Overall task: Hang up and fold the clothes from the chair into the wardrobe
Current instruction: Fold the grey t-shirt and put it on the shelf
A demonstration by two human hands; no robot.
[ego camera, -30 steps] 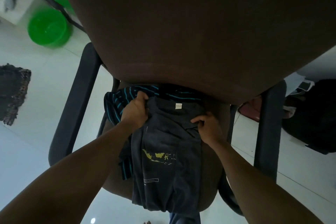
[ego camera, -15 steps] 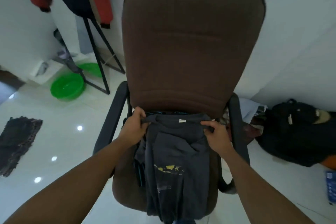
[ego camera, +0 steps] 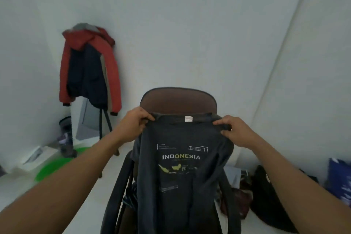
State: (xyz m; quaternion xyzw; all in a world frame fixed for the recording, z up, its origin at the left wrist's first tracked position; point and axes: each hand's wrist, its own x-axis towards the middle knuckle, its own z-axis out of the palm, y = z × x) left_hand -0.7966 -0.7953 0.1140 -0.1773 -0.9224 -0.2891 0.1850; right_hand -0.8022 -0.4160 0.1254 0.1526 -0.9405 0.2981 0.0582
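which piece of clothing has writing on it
The dark grey t-shirt held by the left hand and right hand, printed INDONESIA; the red jacket hanging behind shows none.

Dark grey t-shirt (ego camera: 182, 176), yellow map print; brown chair (ego camera: 178, 100); red-navy jacket (ego camera: 89, 70).

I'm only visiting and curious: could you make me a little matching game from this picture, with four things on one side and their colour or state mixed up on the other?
Things:
1. T-shirt
2. jacket
3. basin
4. bag

States:
A. red and navy, hanging
B. black, far right
C. gripped by left hand and right hand
D. green, low left

Pairs: 1-C, 2-A, 3-D, 4-B
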